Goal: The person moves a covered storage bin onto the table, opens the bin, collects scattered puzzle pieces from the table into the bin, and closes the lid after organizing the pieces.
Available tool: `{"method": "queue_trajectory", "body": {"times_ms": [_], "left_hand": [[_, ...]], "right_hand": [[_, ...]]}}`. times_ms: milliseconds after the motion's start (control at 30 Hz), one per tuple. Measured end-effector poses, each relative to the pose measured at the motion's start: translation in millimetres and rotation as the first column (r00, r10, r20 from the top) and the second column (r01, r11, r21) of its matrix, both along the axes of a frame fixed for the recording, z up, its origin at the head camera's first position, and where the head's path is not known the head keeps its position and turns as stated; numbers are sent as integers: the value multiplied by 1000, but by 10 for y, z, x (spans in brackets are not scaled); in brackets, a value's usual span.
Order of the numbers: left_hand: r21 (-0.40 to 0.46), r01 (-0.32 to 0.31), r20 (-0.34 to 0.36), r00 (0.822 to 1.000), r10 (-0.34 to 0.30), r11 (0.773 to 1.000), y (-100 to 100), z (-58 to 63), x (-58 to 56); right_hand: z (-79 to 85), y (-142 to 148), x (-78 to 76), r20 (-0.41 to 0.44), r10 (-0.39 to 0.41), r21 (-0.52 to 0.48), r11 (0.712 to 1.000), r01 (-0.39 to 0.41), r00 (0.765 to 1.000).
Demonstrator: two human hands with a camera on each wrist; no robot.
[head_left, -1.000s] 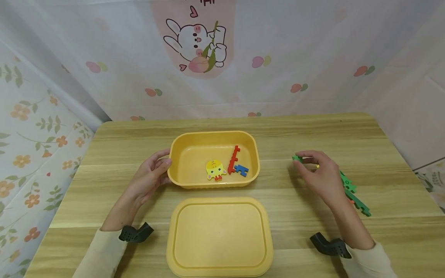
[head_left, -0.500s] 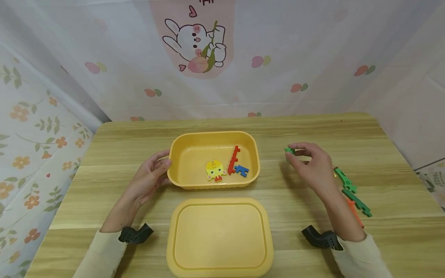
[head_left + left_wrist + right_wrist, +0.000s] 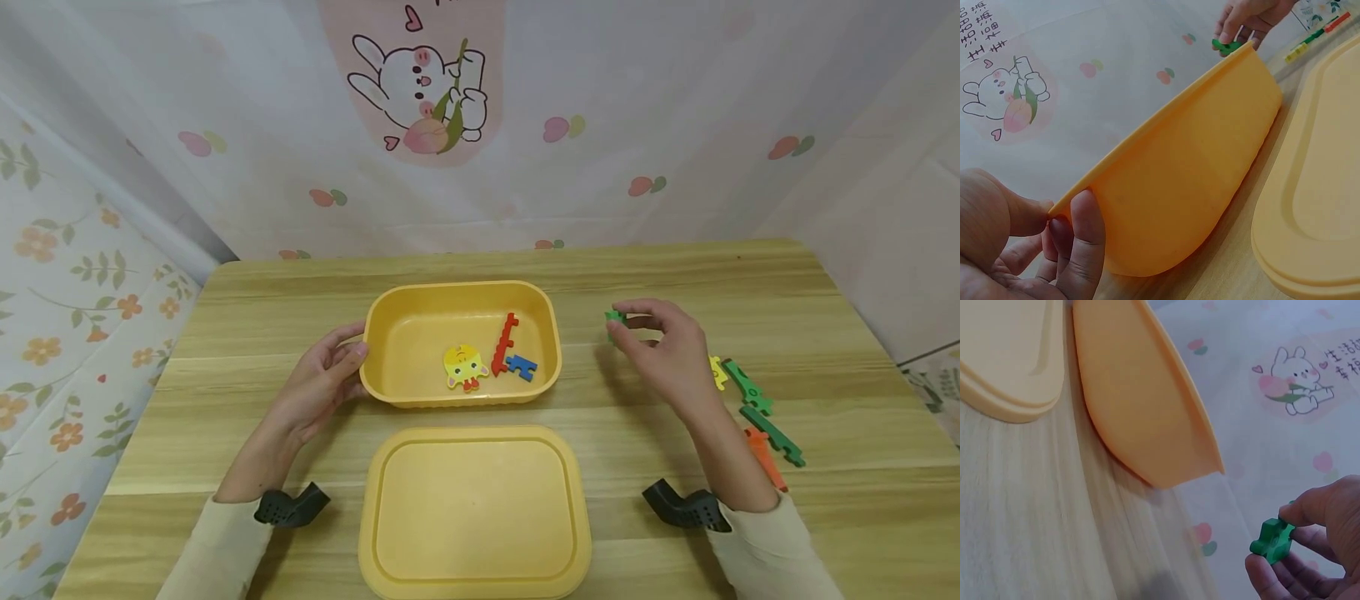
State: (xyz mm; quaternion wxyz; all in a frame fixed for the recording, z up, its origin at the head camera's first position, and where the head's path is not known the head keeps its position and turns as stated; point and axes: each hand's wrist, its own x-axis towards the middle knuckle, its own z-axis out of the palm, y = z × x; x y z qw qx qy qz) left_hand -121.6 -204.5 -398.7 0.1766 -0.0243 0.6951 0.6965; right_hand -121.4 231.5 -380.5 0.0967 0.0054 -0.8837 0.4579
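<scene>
My left hand [image 3: 326,379] pinches the left rim of a yellow plastic box [image 3: 420,302], thumb on top and fingers outside, as the left wrist view shows. In the box lie a yellow animal-face piece [image 3: 466,367], a red jigsaw-edged strip [image 3: 503,345] and a blue puzzle piece [image 3: 521,367]. Right of the box, above the table, my right hand [image 3: 670,358] pinches a small green puzzle piece [image 3: 1274,540] between thumb and fingertips. Part of that piece is hidden by the fingers.
A yellow lid [image 3: 474,510] lies flat in front of the box. Beyond my right wrist are a yellow piece [image 3: 718,372], a light green piece [image 3: 748,387], a dark green strip [image 3: 772,435] and an orange piece [image 3: 766,460]. A printed curtain [image 3: 600,167] hangs behind the table.
My right hand has moved left and slightly away from me with the green puzzle piece, toward the box. The yellow and orange pieces show more fully. My left hand stays on the rim.
</scene>
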Motion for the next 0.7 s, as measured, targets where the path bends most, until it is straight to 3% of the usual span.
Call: {"method": "queue_trajectory", "body": {"times_ms": [700], "left_hand": [[-3,8,-4,1000,-8,1000,-3,-6,6]], "right_hand": [[107,-287,-109,8,53,-124,991,-52,999]]}}
